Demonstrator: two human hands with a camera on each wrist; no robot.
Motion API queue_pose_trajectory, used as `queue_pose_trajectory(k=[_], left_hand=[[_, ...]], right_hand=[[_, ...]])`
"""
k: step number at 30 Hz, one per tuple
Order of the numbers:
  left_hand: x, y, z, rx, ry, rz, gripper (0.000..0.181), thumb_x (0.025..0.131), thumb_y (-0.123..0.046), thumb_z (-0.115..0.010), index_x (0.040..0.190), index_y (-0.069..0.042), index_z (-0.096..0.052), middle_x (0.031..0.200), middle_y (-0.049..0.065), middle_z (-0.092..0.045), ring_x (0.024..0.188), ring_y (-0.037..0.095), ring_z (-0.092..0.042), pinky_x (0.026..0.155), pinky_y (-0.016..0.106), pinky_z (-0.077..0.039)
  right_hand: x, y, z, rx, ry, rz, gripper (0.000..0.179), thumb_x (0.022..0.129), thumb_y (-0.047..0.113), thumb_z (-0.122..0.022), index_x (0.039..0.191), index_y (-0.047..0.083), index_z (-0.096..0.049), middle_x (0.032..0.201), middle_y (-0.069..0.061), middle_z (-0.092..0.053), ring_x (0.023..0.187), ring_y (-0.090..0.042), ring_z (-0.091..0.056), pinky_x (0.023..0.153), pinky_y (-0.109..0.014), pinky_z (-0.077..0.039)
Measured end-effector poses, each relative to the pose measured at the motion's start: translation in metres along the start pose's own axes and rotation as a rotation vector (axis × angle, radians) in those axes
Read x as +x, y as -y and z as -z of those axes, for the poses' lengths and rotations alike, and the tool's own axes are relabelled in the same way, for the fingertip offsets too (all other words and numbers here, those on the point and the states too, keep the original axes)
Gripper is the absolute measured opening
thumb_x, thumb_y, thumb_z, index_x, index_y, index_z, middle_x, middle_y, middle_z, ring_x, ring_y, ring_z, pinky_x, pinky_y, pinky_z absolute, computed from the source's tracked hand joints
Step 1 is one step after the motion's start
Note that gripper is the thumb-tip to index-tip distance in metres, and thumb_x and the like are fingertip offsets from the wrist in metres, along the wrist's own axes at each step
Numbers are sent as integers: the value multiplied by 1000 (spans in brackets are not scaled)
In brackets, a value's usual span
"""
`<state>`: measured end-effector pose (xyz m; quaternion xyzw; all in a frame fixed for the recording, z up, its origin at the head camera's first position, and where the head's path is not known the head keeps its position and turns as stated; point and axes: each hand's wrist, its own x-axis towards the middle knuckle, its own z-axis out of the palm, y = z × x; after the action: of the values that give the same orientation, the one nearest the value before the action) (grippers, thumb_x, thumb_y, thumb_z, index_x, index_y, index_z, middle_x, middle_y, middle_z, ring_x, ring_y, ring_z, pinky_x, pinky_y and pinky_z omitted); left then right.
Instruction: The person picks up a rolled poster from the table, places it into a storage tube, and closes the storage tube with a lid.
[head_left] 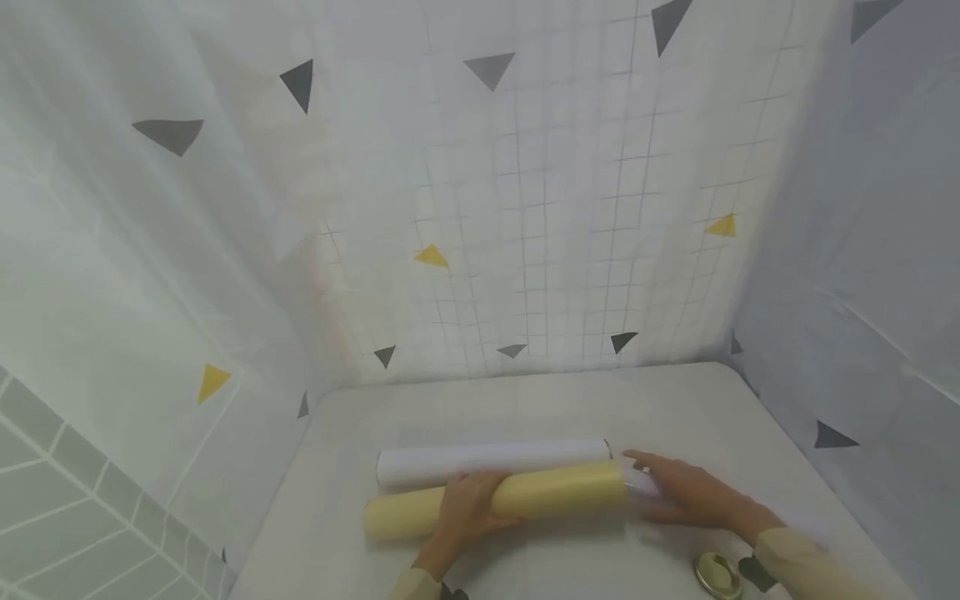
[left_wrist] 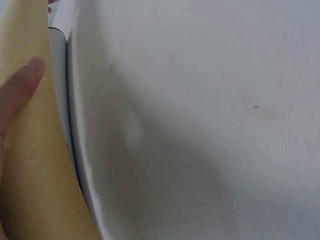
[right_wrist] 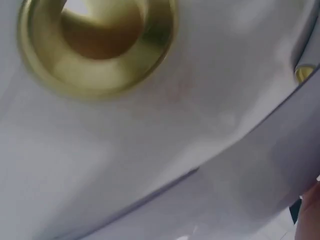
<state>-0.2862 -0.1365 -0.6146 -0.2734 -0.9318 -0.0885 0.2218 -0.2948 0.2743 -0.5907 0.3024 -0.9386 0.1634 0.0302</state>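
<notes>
A long yellow tube [head_left: 558, 492] lies on the white tabletop, and my left hand [head_left: 468, 504] grips it left of its middle. In the left wrist view the thumb [left_wrist: 22, 87] lies along the yellow surface. At the tube's right end, my right hand [head_left: 690, 493] holds a rolled white sheet [head_left: 642, 483] whose tip meets the tube's mouth. The right wrist view shows this roll [right_wrist: 240, 180] running diagonally, with only a sliver of the hand at the edge. A white tube [head_left: 491, 461] rests just behind the yellow one, nearly parallel to it.
A round gold lid [head_left: 717, 575] with a recessed centre lies on the table near my right forearm. White sheeting with grey and yellow triangles [head_left: 431, 256] hangs behind the table [head_left: 525, 408] and along both sides. Grey tiles [head_left: 52, 492] show at lower left.
</notes>
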Motion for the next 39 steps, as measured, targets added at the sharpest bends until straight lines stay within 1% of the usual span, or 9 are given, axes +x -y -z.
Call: queue_pose_trajectory(k=[4, 7, 11, 14, 19, 26, 29, 33, 39], left_hand=[[0, 0, 2, -18, 28, 22, 73, 70, -70, -80, 127, -27, -66, 118, -11, -76, 104, 10, -72, 91, 34, -54], [0, 0, 1, -25, 37, 22, 73, 70, -69, -80, 128, -28, -66, 118, -12, -76, 105, 10, -72, 92, 35, -54], [0, 0, -1, -15, 37, 7, 72, 70, -70, -80, 127, -29, -66, 117, -13, -76, 105, 10, -72, 91, 34, -54], [0, 1, -2, -7, 39, 7, 72, 71, -71, -79, 127, -29, -66, 116, -13, -76, 104, 9, -72, 91, 33, -55], [0, 1, 0, -18, 42, 17, 73, 71, -70, -79, 128, -28, -66, 117, -13, -76, 105, 9, -72, 91, 33, -55], [1, 1, -1, -21, 34, 9, 72, 71, -69, -80, 129, -28, -66, 117, -13, -76, 105, 8, -71, 91, 32, -54], [2, 1, -1, -24, 33, 7, 72, 71, -68, -81, 128, -28, -66, 117, -13, -76, 105, 8, -71, 91, 32, -54], [3, -1, 0, -20, 32, 13, 72, 71, -68, -81, 128, -28, -66, 117, -13, -76, 104, 8, -72, 90, 32, -55], [2, -3, 2, -27, 32, 30, 72, 69, -68, -82, 127, -29, -66, 117, -14, -76, 104, 8, -72, 90, 31, -55]], right_hand=[[-3, -8, 3, -34, 10, 33, 63, 82, 57, -78, 131, 20, -61, 116, 14, -67, 96, -2, -65, 78, -31, -59], [-5, -11, 3, -37, 40, 21, 43, 82, 48, -81, 115, 27, -65, 104, 21, -64, 86, 8, -57, 71, -24, -55], [-4, -9, 4, -12, 73, -4, 33, 83, 45, -81, 109, 30, -65, 94, 24, -64, 81, 10, -54, 68, -25, -52], [0, -5, 4, 3, 51, 33, 30, 84, 43, -80, 108, 31, -65, 91, 24, -65, 79, 9, -54, 66, -25, -51], [8, 4, 4, -13, 13, 88, 34, 84, 41, -81, 112, 28, -66, 93, 20, -69, 81, 6, -59, 67, -26, -52], [18, 18, 6, -62, -3, 95, 47, 79, 45, -83, 118, 22, -69, 103, 11, -76, 89, -6, -69, 76, -32, -59], [21, 23, 7, -51, 9, 81, 50, 77, 47, -84, 115, 21, -69, 100, 10, -75, 88, -8, -69, 77, -34, -59], [24, 27, 3, -51, 21, 41, 61, 74, 50, -85, 122, 17, -66, 104, 9, -75, 92, -11, -70, 82, -37, -60], [23, 23, -2, -32, 20, 6, 76, 76, 50, -84, 138, 13, -60, 126, -1, -73, 111, -24, -71, 96, -48, -57]])
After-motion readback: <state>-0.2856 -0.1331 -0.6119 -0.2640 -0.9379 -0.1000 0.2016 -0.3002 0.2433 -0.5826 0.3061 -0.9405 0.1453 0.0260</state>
